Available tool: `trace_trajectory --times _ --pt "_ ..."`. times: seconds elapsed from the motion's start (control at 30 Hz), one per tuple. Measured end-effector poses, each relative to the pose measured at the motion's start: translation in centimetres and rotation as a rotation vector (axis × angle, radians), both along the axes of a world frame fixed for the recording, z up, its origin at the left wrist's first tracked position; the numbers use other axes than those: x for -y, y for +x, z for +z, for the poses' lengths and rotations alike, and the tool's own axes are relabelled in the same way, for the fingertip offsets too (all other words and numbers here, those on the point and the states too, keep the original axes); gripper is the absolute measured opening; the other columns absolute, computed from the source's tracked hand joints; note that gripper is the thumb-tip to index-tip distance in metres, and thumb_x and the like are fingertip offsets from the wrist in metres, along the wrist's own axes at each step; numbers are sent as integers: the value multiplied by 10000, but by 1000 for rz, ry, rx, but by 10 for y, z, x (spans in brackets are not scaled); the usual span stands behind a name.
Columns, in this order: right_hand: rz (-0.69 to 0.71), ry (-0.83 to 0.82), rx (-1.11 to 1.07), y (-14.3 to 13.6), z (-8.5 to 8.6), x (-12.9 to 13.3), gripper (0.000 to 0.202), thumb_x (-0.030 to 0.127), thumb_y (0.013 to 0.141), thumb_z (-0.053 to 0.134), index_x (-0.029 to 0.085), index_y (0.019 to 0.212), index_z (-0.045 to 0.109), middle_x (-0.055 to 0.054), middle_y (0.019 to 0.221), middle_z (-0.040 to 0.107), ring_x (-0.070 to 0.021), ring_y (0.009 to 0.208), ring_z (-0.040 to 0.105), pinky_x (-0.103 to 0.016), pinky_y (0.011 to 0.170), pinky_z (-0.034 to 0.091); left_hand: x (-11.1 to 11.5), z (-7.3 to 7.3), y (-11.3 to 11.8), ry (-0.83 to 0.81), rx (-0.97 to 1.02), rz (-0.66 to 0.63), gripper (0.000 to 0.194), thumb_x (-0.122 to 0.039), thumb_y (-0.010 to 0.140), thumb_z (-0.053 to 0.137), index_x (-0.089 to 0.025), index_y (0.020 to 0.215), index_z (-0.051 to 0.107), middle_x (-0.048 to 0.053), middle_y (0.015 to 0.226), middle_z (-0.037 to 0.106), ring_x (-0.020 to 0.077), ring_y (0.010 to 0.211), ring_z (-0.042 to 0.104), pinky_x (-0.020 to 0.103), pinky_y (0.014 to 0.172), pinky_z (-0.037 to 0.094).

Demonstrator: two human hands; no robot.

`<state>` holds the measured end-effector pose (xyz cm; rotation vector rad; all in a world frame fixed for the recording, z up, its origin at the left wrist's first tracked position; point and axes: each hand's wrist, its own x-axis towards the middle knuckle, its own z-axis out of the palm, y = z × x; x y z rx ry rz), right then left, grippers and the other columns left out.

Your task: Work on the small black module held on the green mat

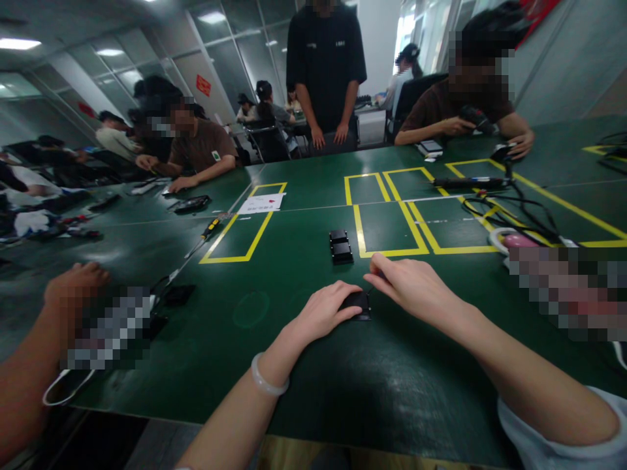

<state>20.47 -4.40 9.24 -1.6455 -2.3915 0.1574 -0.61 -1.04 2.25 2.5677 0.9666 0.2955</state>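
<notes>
My left hand [326, 307] wears a pale bangle at the wrist. Its fingers and thumb grip a small black rectangular part [361, 304] on the green table, covering much of it. Just to the right, my right hand [409, 281] is closed in a pinch beside that part's far right corner. A thin dark bit shows below its fingertips, too small to name. Beyond both hands lies a black part with two raised blocks [341, 247], apart from them.
Yellow tape rectangles [392, 253] mark the green table [294, 391]. A yellow-black screwdriver [211, 227] and a paper sheet [262, 203] lie left. Black cables [526, 212] and a black tool [470, 183] lie right. A co-worker's arm [29, 365] rests at left; other people are across the table.
</notes>
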Motion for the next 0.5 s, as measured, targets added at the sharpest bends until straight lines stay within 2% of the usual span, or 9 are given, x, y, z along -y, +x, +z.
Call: trace_trajectory --times 0.27,0.4,0.5 --pt "57 6 -53 3 -1 0 90 309 945 470 226 924 500 -3 807 656 -167 706 597 -258 570 289 0 0 0 -7 6 4 353 -451 964 483 -247 1251 514 50 1131 586 216 1017 597 334 880 494" --pt "22 21 -20 0 0 0 198 394 963 430 226 903 517 -7 757 652 -175 675 596 -267 561 279 0 -1 0 -12 12 3 358 -446 962 492 -254 1263 506 45 1136 586 213 1022 595 338 899 489" --pt "-22 16 36 -1 0 -1 233 391 983 372 215 931 516 -18 726 649 -182 634 590 -275 545 267 0 0 0 -12 11 7 345 -439 962 494 -252 1251 512 43 1133 589 213 1023 596 334 895 491"
